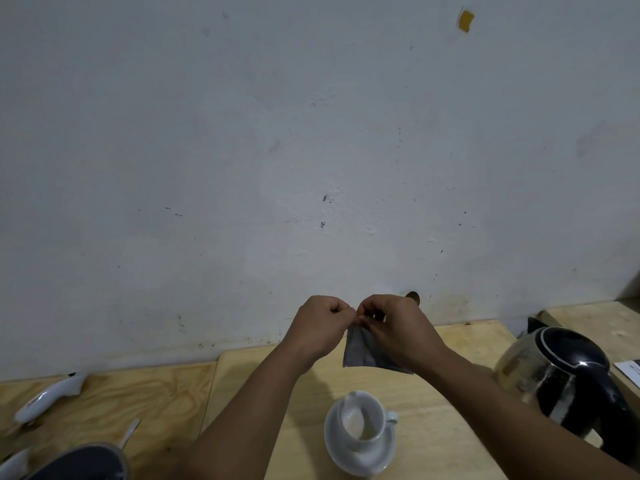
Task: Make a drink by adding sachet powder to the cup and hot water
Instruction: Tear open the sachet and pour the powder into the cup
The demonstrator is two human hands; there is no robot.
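Both hands are raised above the wooden table (433,427) and pinch the top edge of a grey sachet (360,351). My left hand (320,325) grips its left corner and my right hand (391,323) grips the edge beside it, fingertips almost touching. The sachet hangs down between them. Below the hands a white cup (362,419) stands on a white saucer (336,455); the cup looks empty. A black and steel kettle (561,375) stands at the right, close to my right forearm.
A white wall rises directly behind the table. At the left lie a white handled tool (52,396) and a spoon (130,433). A dark round container (83,462) sits at the bottom left corner. A paper (630,370) lies at the right edge.
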